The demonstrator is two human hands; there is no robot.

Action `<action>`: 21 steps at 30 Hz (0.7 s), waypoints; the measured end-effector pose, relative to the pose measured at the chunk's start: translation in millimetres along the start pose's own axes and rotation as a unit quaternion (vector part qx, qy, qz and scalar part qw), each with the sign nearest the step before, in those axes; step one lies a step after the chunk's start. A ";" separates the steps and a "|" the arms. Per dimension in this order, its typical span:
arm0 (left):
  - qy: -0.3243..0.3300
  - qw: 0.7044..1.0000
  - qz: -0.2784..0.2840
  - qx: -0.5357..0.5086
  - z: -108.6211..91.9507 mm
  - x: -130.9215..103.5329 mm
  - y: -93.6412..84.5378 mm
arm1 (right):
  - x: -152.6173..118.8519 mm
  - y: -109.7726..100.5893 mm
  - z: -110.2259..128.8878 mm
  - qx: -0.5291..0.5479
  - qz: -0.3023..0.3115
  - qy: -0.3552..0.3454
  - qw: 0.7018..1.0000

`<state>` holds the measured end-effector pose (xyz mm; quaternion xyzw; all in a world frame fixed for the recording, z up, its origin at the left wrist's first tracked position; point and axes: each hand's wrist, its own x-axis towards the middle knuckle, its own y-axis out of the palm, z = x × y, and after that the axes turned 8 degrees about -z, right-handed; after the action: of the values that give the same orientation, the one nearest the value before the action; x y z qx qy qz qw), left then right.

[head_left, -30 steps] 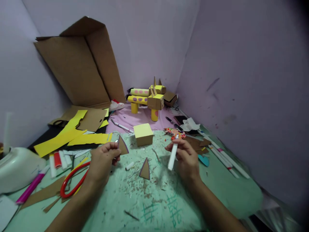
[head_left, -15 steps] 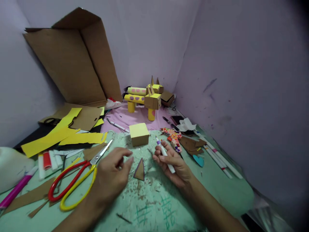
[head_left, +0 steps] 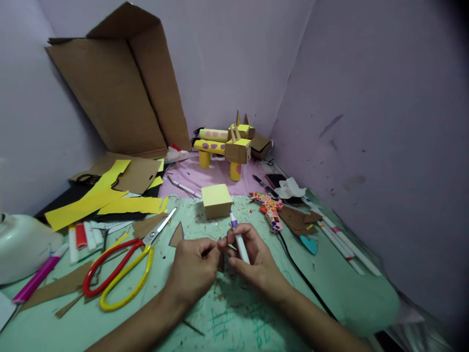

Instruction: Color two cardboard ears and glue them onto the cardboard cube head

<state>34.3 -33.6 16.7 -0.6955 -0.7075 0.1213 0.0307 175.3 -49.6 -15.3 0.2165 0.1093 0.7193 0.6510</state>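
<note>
Left hand [head_left: 196, 266], mine by remote view: finger and thumb pinched on a brown cardboard piece [head_left: 221, 263], mostly hidden. Right hand [head_left: 258, 259]: close beside it, fingers closed round a white marker [head_left: 241, 244] with a purple end pointing away; whether the fingertips of both hands touch, I cannot tell. Red-and-yellow scissors [head_left: 126, 271]: one pair, flat on the green tabletop [head_left: 351, 298], left of the hands. Cardboard triangle [head_left: 177, 235]: one, purple-edged, just beyond the left hand. Patterned tool [head_left: 271, 216]: one, black cord trailing nearward. Small box [head_left: 217, 201]: one, yellow-topped, beyond the marker. Farther, I count two yellow tube models [head_left: 238, 151] with box heads. Farthest left: large cardboard carton [head_left: 117, 93], propped.
</note>
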 end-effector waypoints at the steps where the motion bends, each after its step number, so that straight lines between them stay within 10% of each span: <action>1: 0.021 0.999 -0.002 0.044 -0.8 0.5 0.0 | -0.7 0.5 -0.1 -0.010 0.005 -0.002 1.000; 9: 0.242 0.949 0.017 0.201 -7.9 5.4 -16.6 | 2.7 -1.3 6.6 0.130 0.019 0.103 0.986; 13: 0.228 0.945 -0.049 0.228 -13.6 13.2 -39.5 | 6.5 0.1 16.2 0.178 -0.014 0.128 0.976; 18: 0.128 0.918 0.108 0.359 -11.5 29.4 -60.5 | 8.9 -6.5 18.0 0.183 -0.027 0.127 0.975; 21: 0.149 0.884 0.072 0.438 -8.9 28.6 -52.4 | 7.8 -10.4 12.3 0.135 0.019 0.146 0.980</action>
<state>-15.9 -4.2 33.0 -0.6701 -0.5177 0.3153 0.4285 189.7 -42.1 -7.7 0.1973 0.2948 0.7340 0.5792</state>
